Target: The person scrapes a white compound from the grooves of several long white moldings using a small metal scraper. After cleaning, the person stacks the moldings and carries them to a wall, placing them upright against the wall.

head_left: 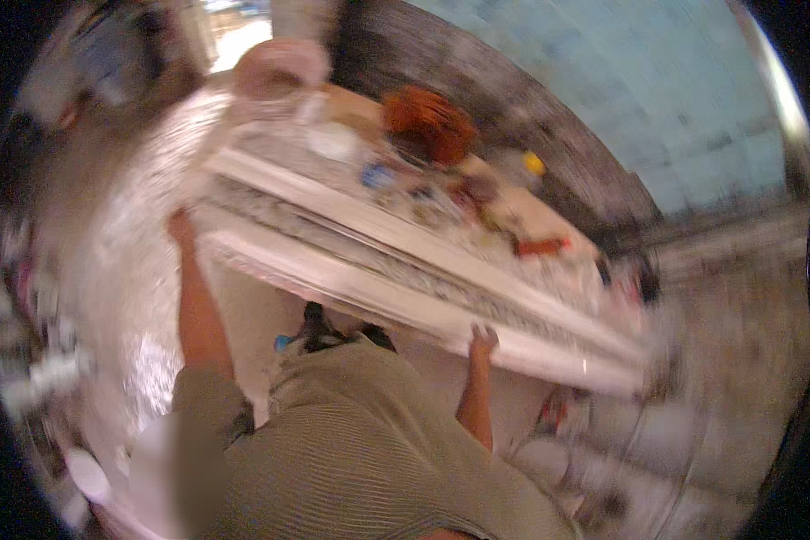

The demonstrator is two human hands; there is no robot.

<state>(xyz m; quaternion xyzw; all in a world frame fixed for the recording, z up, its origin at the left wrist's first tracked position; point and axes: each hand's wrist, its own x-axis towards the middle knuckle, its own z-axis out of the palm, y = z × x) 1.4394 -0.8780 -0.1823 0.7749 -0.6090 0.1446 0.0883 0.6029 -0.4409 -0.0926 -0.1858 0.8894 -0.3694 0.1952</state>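
Slanting across the view, a long pale moulding (396,301) is met by both palms

The moulding is seen along the near side of a cluttered worktop (511,196), running from upper left to lower right, with a speckled grey groove between its two light bands. Its left end is reached by the left hand (182,225), the arm stretched forward. The right hand (483,340) is placed on its near edge, well to the right, with bent fingers. The two are held well apart; whether either is closed around the edge cannot be told, since everything is blurred by motion.

Behind the moulding, the worktop is strewn with small things: a blue object (377,175), a white object (333,141) and a red object (543,246). Farther back, a rust-coloured bundle (427,124) and a pinkish round container (283,67) are made out. A striped olive shirt (351,432) is worn, and dark shoes (319,331) are glimpsed below.
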